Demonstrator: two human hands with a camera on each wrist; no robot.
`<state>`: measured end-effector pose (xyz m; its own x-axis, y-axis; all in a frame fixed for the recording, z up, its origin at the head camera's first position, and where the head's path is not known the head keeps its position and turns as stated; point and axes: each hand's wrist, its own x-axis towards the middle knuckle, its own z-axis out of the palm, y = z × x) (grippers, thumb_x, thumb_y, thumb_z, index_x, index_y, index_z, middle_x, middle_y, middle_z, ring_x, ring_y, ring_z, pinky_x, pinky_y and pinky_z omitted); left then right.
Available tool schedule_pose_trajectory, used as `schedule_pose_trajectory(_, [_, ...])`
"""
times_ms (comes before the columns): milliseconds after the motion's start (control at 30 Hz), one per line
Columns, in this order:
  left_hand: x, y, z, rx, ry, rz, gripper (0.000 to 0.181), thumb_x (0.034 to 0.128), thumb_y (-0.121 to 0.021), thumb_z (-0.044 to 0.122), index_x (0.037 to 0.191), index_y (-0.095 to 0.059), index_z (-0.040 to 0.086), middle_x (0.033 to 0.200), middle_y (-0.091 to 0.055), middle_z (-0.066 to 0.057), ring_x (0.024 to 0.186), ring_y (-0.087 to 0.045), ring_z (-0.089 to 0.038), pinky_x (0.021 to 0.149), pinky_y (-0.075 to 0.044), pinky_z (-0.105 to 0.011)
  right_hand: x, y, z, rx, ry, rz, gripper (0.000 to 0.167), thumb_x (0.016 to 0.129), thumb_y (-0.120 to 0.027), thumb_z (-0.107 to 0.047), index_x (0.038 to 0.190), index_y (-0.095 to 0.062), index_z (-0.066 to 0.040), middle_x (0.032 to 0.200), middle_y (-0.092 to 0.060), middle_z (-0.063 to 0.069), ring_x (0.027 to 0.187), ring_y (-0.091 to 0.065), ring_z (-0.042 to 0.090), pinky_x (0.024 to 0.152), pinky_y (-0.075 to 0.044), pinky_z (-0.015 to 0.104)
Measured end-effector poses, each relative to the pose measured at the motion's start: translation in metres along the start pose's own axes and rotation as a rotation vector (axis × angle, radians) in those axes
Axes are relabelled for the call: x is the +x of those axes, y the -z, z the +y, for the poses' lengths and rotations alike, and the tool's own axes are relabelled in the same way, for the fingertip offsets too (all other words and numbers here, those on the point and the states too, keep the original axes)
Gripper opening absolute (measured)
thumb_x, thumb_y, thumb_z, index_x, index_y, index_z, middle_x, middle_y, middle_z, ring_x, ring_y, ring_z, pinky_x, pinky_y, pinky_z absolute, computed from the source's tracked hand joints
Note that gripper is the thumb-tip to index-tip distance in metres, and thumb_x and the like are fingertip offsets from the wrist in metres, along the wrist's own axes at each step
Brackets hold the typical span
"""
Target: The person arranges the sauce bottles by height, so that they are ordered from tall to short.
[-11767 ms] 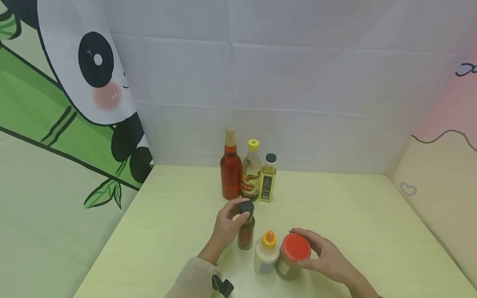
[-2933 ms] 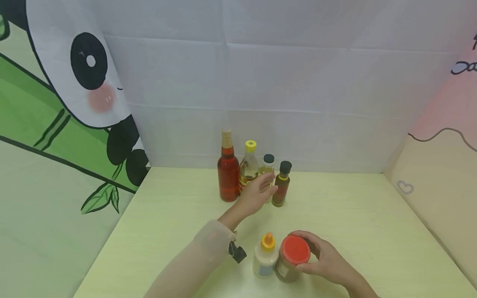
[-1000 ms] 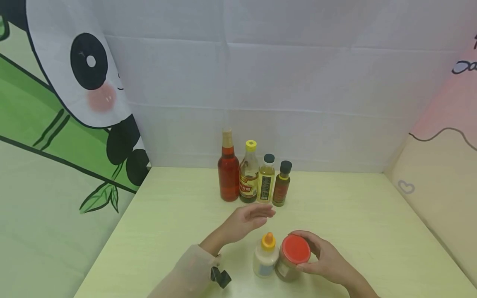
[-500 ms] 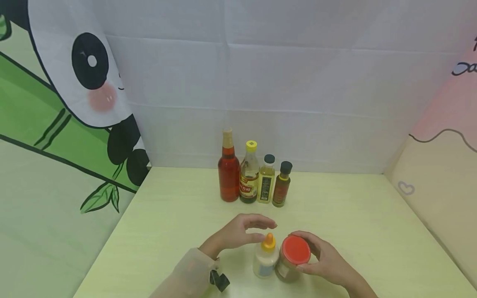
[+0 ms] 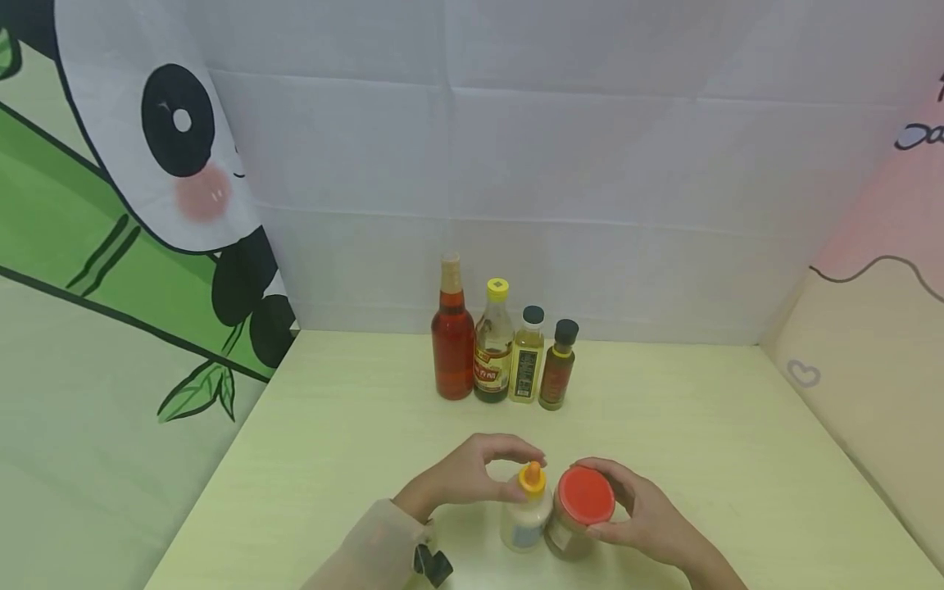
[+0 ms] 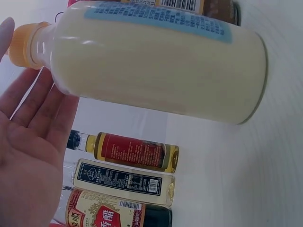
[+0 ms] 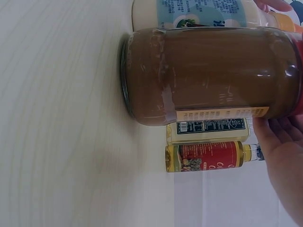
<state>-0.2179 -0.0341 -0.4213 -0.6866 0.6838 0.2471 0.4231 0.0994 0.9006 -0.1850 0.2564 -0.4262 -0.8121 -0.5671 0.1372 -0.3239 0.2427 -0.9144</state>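
Observation:
Near the front of the table stands a squeeze bottle (image 5: 525, 523) of pale creamy sauce with an orange nozzle cap. My left hand (image 5: 465, 474) is around its top, thumb by the cap and fingers reaching behind; in the left wrist view those fingers are loosely extended, and the bottle (image 6: 156, 61) stays upright on the table. Just right of it is a glass jar (image 5: 568, 537) of brown paste with a red lid. My right hand (image 5: 645, 512) holds that jar near its lid, thumb in front and fingers behind. The jar (image 7: 213, 71) also rests on the table.
Toward the back wall, a row runs left to right: a tall red bottle (image 5: 453, 348), a yellow-capped vinegar bottle (image 5: 492, 360), a pale oil bottle (image 5: 526, 365) and a small dark-capped bottle (image 5: 556, 377). Printed cloth surrounds the table (image 5: 686, 442).
The dark-capped bottle went from the front to the right end of the back row. My left hand left it and came back to the squeeze bottle's top. My right hand stayed on the jar.

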Motion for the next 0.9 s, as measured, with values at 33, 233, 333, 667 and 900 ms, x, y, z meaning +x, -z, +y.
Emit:
schedule_pose_trajectory(33, [-0.0004, -0.0008, 0.0006, 0.004, 0.003, 0.002, 0.044, 0.0855, -0.076, 0.017, 0.126, -0.063, 0.006, 0.118, -0.066, 0.007, 0.113, -0.058, -0.011, 0.101, -0.042, -0.035, 0.0000, 0.0000, 0.0002, -0.002, 0.002, 0.001, 0.062, 0.082, -0.079, -0.012, 0.135, -0.049, 0.001, 0.131, -0.056, 0.014, 0.123, -0.047, 0.004, 0.101, -0.035, 0.018])
schedule_pose_trajectory(233, [-0.0026, -0.0052, 0.0022, 0.049, -0.012, 0.028, 0.041, 0.0848, -0.077, 0.016, 0.124, -0.066, 0.009, 0.117, -0.066, 0.006, 0.111, -0.058, -0.009, 0.101, -0.042, -0.033, 0.0005, -0.0003, -0.0003, -0.009, -0.003, 0.001, 0.063, 0.082, -0.079, -0.013, 0.135, -0.049, 0.001, 0.131, -0.056, 0.013, 0.123, -0.047, 0.004, 0.100, -0.035, 0.018])
schedule_pose_trajectory(333, [-0.0030, -0.0069, 0.0003, 0.064, -0.038, 0.037, 0.039, 0.0838, -0.078, 0.012, 0.120, -0.066, 0.006, 0.115, -0.067, 0.005, 0.110, -0.058, -0.010, 0.101, -0.042, -0.034, 0.0006, -0.0005, -0.0002, -0.008, 0.000, 0.001, 0.063, 0.082, -0.079, -0.013, 0.135, -0.049, 0.001, 0.131, -0.056, 0.014, 0.123, -0.048, 0.004, 0.100, -0.036, 0.018])
schedule_pose_trajectory(667, [-0.0039, -0.0080, -0.0057, 0.081, -0.069, 0.052, 0.035, 0.0850, -0.077, 0.014, 0.118, -0.067, 0.006, 0.113, -0.068, 0.003, 0.108, -0.060, -0.010, 0.098, -0.045, -0.033, 0.0025, 0.0005, 0.0032, -0.007, 0.005, -0.002, 0.062, 0.082, -0.079, -0.013, 0.135, -0.049, 0.000, 0.131, -0.056, 0.013, 0.123, -0.047, 0.004, 0.101, -0.035, 0.018])
schedule_pose_trajectory(900, [-0.0062, -0.0098, -0.0070, 0.041, 0.007, 0.080, 0.034, 0.0855, -0.077, 0.017, 0.117, -0.067, 0.009, 0.110, -0.068, 0.009, 0.105, -0.060, -0.010, 0.097, -0.046, -0.033, 0.0038, 0.0002, 0.0020, -0.012, -0.026, 0.001, 0.063, 0.082, -0.079, -0.014, 0.136, -0.049, 0.001, 0.132, -0.055, 0.013, 0.123, -0.047, 0.003, 0.100, -0.035, 0.018])
